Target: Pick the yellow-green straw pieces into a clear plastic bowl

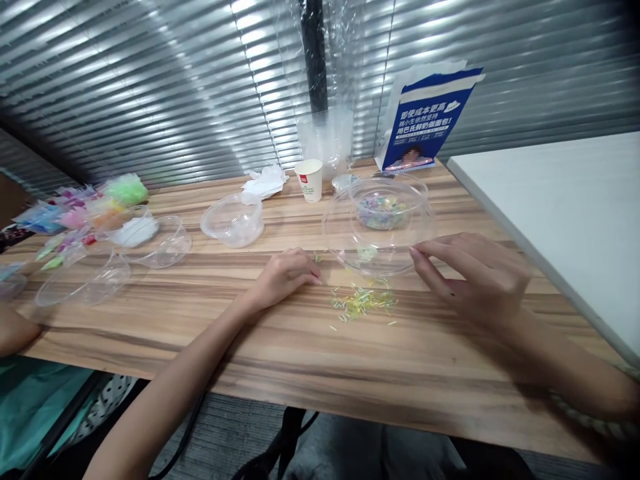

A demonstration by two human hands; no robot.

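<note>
My left hand rests on the wooden table with its fingers curled and the tips close together. Anything held in it is too small to make out. A loose pile of thin yellow, green and white bits lies just right of it. My right hand has thumb and forefinger pinched at the near right edge of a wide clear plastic bowl. Whether they grip its rim or a tiny bit is unclear. A smaller clear tub holding multicoloured bits shows at its far side.
A paper cup, crumpled tissue and a blue-and-white paper bag stand along the back. Clear tubs and colourful packets lie leftward. A white board borders the right. Another person's arm rests far left.
</note>
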